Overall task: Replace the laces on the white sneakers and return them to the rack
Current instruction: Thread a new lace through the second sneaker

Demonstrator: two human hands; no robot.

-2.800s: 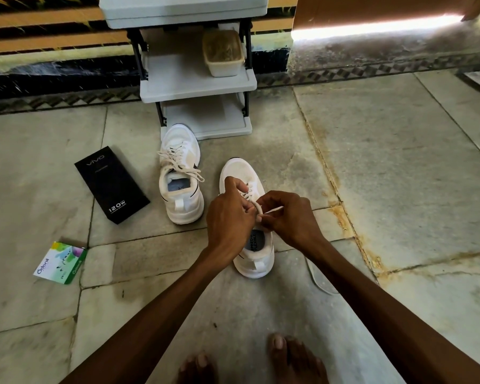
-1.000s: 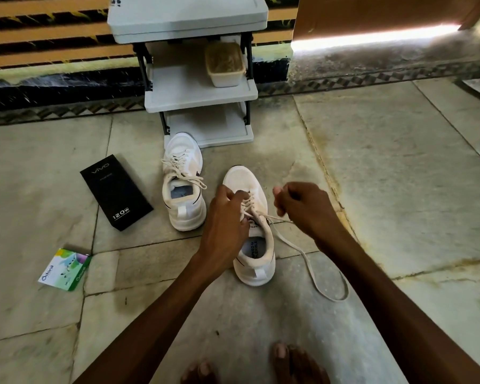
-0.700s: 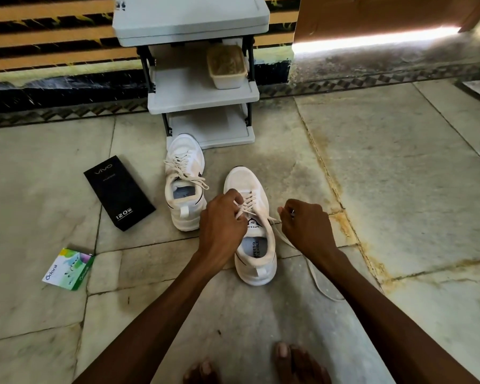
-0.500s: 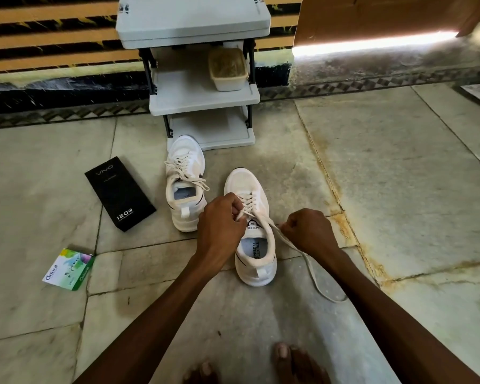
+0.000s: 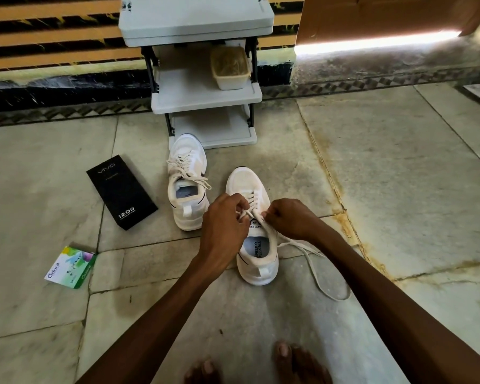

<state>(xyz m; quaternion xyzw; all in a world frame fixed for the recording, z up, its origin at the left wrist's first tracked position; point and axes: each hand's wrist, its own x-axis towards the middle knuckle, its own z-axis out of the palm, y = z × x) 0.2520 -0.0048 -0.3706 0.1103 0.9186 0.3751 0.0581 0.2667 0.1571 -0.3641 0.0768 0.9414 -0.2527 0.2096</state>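
While the near sneaker [image 5: 257, 236] stands on the stone floor [image 5: 399, 189] before the rack [image 5: 203, 90], the lace [image 5: 313, 261] crosses its upper eyelets and trails in a loop to the right. The left hand [image 5: 223, 225] is curled shut, pinching one lace end at the tongue; the right hand [image 5: 287, 217] is closed on the other strand. To lace well, I judge both ends should be drawn evenly, flat and untwisted. The second sneaker [image 5: 187, 184], laced, sits just beside. On the rack's middle shelf a tub [image 5: 230, 67] holds something brownish I cannot identify; the bottom shelf looks bare.
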